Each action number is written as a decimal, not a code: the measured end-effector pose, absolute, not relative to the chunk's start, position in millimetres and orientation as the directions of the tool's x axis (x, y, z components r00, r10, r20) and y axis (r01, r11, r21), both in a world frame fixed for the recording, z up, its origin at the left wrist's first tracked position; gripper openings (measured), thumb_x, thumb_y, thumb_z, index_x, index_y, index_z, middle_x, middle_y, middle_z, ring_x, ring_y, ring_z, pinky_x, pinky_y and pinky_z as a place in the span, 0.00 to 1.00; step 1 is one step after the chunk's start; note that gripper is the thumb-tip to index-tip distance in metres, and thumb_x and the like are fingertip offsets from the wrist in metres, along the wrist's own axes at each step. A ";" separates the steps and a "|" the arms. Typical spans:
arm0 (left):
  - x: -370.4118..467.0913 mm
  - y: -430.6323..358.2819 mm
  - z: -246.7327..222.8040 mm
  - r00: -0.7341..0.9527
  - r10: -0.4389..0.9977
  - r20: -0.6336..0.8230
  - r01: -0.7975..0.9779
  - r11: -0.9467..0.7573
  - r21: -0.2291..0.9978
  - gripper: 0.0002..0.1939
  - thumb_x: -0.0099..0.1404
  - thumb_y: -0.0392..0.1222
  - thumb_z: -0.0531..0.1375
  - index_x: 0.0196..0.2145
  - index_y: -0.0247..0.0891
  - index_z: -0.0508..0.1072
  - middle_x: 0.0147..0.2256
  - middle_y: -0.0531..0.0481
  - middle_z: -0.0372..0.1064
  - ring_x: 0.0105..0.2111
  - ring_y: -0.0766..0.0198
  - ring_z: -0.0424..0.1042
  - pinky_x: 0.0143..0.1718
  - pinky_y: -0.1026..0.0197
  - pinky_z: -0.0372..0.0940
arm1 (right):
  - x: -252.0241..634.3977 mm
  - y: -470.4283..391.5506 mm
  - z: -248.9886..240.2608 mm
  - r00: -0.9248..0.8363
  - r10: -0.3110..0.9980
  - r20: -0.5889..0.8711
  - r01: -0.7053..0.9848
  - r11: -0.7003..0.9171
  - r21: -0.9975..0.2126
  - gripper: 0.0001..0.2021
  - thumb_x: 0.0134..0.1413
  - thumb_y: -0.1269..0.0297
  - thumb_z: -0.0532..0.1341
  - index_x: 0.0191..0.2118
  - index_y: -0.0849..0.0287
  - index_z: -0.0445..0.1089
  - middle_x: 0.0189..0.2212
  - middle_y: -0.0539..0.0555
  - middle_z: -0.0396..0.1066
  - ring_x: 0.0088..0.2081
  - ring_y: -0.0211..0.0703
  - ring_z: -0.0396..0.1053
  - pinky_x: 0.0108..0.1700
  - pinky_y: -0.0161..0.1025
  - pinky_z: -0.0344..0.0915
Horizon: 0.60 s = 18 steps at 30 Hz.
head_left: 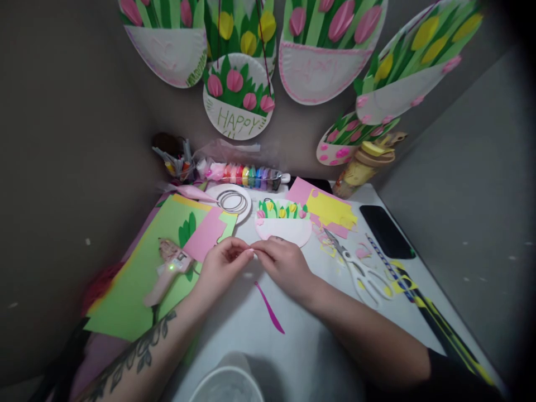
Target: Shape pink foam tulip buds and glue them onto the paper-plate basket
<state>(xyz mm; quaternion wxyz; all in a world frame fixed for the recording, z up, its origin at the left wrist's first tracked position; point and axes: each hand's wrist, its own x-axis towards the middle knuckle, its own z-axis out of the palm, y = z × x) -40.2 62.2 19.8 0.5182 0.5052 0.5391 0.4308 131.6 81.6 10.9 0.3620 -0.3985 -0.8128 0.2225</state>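
Observation:
My left hand (224,265) and my right hand (287,265) meet fingertip to fingertip over the table's middle. Both are closed in a pinch on something tiny and pale that I cannot make out. Just beyond them lies a paper-plate basket (282,228) with green leaves and small yellow and pink tulips along its top. A magenta plastic modelling knife (270,310) rests on the table below my fingers. Left of my left hand, a hot glue gun (170,271) with a lit green light lies on green paper (129,290), near a pink paper piece (205,234).
White-handled scissors (355,268), yellow paper (330,209), scraps, a phone (387,231) and a cutter knife (422,301) lie at right. Coloured clay tubs (251,176) and a tumbler (364,167) stand behind. A white cup (228,385) is in front. Plate baskets (238,120) hang above.

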 end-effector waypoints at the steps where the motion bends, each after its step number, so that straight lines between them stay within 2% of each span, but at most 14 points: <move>1: -40.2 62.3 19.5 0.044 0.992 -0.121 0.101 0.116 0.988 0.12 0.57 0.46 0.66 0.33 0.36 0.72 0.30 0.50 0.73 0.32 0.65 0.71 0.34 0.64 0.64 | 131.5 81.5 10.4 -0.422 0.805 0.417 0.495 0.590 -0.638 0.10 0.63 0.67 0.55 0.39 0.54 0.74 0.31 0.52 0.75 0.34 0.41 0.70 0.39 0.37 0.62; 6: -38.4 60.6 22.3 0.029 0.995 -0.091 0.157 0.085 0.984 0.10 0.57 0.45 0.65 0.29 0.36 0.71 0.27 0.52 0.70 0.28 0.67 0.67 0.30 0.65 0.61 | 129.2 78.2 8.1 -0.417 0.789 0.452 0.536 0.615 -0.579 0.09 0.62 0.67 0.55 0.35 0.56 0.72 0.28 0.52 0.73 0.32 0.42 0.69 0.38 0.38 0.61; 11: -37.8 58.2 28.0 0.039 0.997 -0.060 0.192 0.052 0.980 0.09 0.57 0.43 0.64 0.26 0.37 0.69 0.25 0.53 0.68 0.27 0.66 0.66 0.30 0.64 0.60 | 131.5 81.1 10.3 -0.401 0.788 0.467 0.570 0.613 -0.547 0.06 0.56 0.71 0.55 0.32 0.57 0.69 0.26 0.52 0.71 0.30 0.41 0.67 0.35 0.37 0.59; 13: -39.4 58.5 28.4 0.011 0.999 -0.051 0.197 0.048 0.979 0.09 0.57 0.44 0.64 0.27 0.38 0.68 0.28 0.52 0.70 0.29 0.65 0.67 0.32 0.63 0.61 | 135.5 86.2 14.5 -0.310 0.841 0.443 0.573 0.537 -0.619 0.05 0.54 0.71 0.55 0.31 0.56 0.68 0.27 0.51 0.70 0.30 0.40 0.66 0.34 0.36 0.58; 15: -41.4 59.6 26.5 -0.001 0.999 -0.041 0.243 0.040 0.969 0.09 0.59 0.46 0.63 0.29 0.39 0.69 0.30 0.50 0.71 0.31 0.63 0.69 0.34 0.62 0.62 | 139.0 90.9 19.6 -0.189 0.908 0.375 0.524 0.416 -0.743 0.04 0.54 0.70 0.56 0.30 0.56 0.67 0.26 0.49 0.68 0.28 0.38 0.64 0.32 0.35 0.57; 18: -43.0 61.9 18.7 0.063 0.998 0.021 0.464 -0.048 0.885 0.06 0.61 0.44 0.60 0.32 0.40 0.72 0.34 0.48 0.73 0.35 0.59 0.70 0.38 0.59 0.62 | 139.4 93.1 25.1 -0.156 0.966 0.208 0.380 0.253 -0.890 0.04 0.55 0.66 0.57 0.30 0.56 0.66 0.22 0.46 0.63 0.24 0.36 0.59 0.28 0.34 0.55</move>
